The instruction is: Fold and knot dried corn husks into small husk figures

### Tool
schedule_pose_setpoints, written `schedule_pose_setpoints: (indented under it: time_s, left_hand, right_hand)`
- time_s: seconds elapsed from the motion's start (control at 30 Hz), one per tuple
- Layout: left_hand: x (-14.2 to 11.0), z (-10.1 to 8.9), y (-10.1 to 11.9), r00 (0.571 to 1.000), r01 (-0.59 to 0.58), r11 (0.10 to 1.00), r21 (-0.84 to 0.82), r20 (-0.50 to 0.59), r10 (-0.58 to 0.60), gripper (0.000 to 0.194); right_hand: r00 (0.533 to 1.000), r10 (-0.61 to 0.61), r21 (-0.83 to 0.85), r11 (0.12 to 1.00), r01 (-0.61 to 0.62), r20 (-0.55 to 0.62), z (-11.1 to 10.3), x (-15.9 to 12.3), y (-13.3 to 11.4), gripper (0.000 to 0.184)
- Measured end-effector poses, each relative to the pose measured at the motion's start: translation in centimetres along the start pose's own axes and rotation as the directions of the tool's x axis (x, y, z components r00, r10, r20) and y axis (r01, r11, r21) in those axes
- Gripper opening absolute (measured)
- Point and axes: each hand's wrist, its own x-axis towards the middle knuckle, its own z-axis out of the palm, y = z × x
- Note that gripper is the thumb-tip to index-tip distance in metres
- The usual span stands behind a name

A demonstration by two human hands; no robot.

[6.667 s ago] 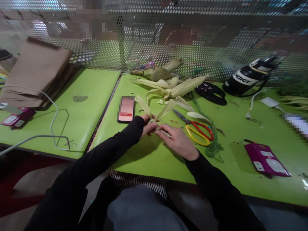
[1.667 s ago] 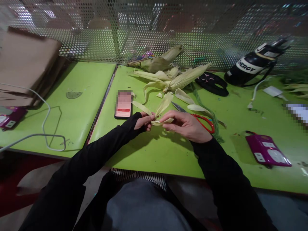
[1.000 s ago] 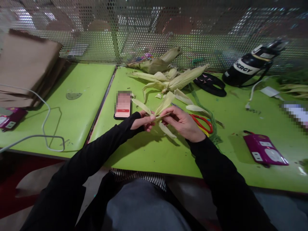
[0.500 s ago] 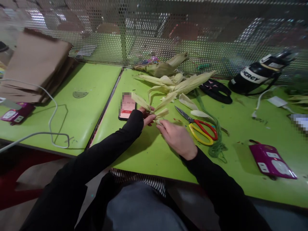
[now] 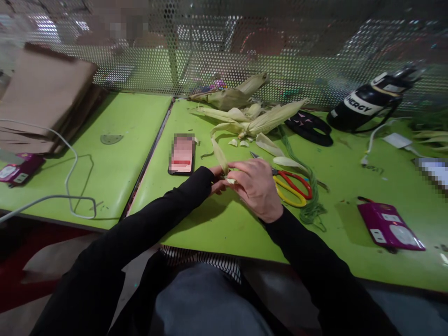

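Pale yellow-green corn husk strips [image 5: 220,156] are gathered between my two hands over the front half of the table. My left hand [image 5: 219,182] pinches the bundle from the left, its fingers partly hidden. From the right, my right hand [image 5: 257,186] closes over the same strips, its fingertips at the gathered part. Scissors [image 5: 294,186] with one red and one yellow handle lie beside my right hand, which covers part of the blades. A hank of green string [image 5: 311,210] rests right of the scissors. More corn husks [image 5: 269,120] lie heaped beyond my hands.
Left of the husks lies a phone [image 5: 182,156]. Toward the back right are a black ring-shaped object [image 5: 311,128] and a black bottle [image 5: 364,105]. A purple power strip [image 5: 390,224] sits at right. Brown paper bags [image 5: 49,93] stand at left, before a perforated metal screen [image 5: 210,46].
The husk strips that fanned out above my hands are now mostly folded down and covered. My right hand has moved up and over the bundle. The view has shifted slightly.
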Motion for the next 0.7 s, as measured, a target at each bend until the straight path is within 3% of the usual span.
schedule_pose_setpoints:
  time_s: [0.13, 0.33, 0.43, 0.57, 0.7]
  left_hand:
    - [0.1, 0.5, -0.8, 0.998, 0.036, 0.998, -0.058, 0.058, -0.033, 0.006]
    - [-0.6, 0.2, -0.7, 0.995, -0.007, 0.998, -0.06, 0.102, 0.013, 0.013]
    - [-1.0, 0.2, 0.0, 0.995, 0.036, 0.994, -0.105, 0.099, -0.025, 0.015]
    - [-1.1, 0.2, 0.9, 0.994, 0.096, 0.977, -0.191, 0.072, -0.084, 0.022]
    - [-0.9, -0.2, 1.1, 0.989, 0.141, 0.974, -0.179, 0.06, -0.132, 0.028]
  right_hand:
    - [0.996, 0.082, 0.051, 0.995, -0.084, 0.045, 0.3, -0.2, 0.1, 0.015]
    - [0.966, 0.226, 0.216, 0.944, -0.249, 0.125, 0.0, 0.1, 0.1, 0.026]
    - [0.929, 0.313, 0.36, 0.858, -0.366, 0.199, -0.5, 0.4, 0.3, 0.032]
    - [0.836, 0.392, 0.439, 0.719, -0.539, 0.385, -1.7, 0.7, 0.9, 0.035]
    - [0.834, 0.36, 0.43, 0.73, -0.531, 0.419, -2.8, 0.9, 1.4, 0.03]
